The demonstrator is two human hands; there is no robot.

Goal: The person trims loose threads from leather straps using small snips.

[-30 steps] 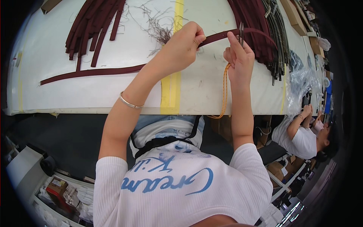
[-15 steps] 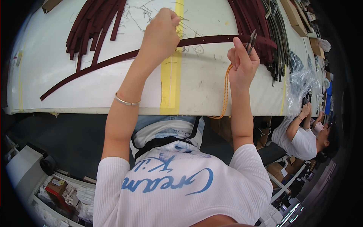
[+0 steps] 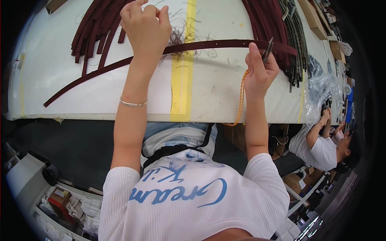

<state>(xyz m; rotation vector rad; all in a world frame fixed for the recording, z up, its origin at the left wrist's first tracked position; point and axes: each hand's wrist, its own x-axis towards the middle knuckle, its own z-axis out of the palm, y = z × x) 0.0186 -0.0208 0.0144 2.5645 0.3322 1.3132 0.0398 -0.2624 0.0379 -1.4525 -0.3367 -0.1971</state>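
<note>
- Left hand (image 3: 146, 26) pinches a dark red strap (image 3: 209, 44) taut across the white surface (image 3: 80, 80).
- Right hand (image 3: 259, 68), closed around small snips (image 3: 267, 45), meets the strap's edge.

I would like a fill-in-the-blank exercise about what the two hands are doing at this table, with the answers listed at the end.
1. The left hand presses on a long dark ____ strap lying across the white table.
2. The right hand holds small metal snips, and an ____ cord hangs down from it.
3. A ____ stripe runs across the table between the two hands.
4. A thin silver ____ circles the left wrist.

Missing words: red; orange; yellow; bracelet
</note>
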